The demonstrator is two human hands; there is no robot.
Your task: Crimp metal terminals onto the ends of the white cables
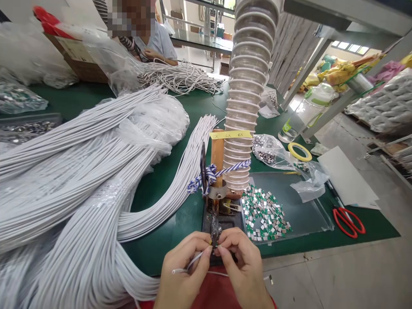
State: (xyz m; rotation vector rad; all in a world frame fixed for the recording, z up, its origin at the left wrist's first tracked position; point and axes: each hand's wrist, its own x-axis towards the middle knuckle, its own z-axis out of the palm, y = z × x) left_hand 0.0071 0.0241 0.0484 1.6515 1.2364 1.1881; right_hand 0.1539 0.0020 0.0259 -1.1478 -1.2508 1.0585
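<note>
At the near edge of the green table, left hand: fingers shut tight on a thin white wire.
Right hand: fingers shut on that wire, touching close by a dark metal clip.
Left side: big pile of long white wires.

Pale tiled floor — green workbench; high windows

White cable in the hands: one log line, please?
left hand | right hand | both pinch white cable | beside green-silver tabs

You pinch thin white cable, left hand, right hand, just below dark fixture; white cable bundles left, metal tabs right.
</note>
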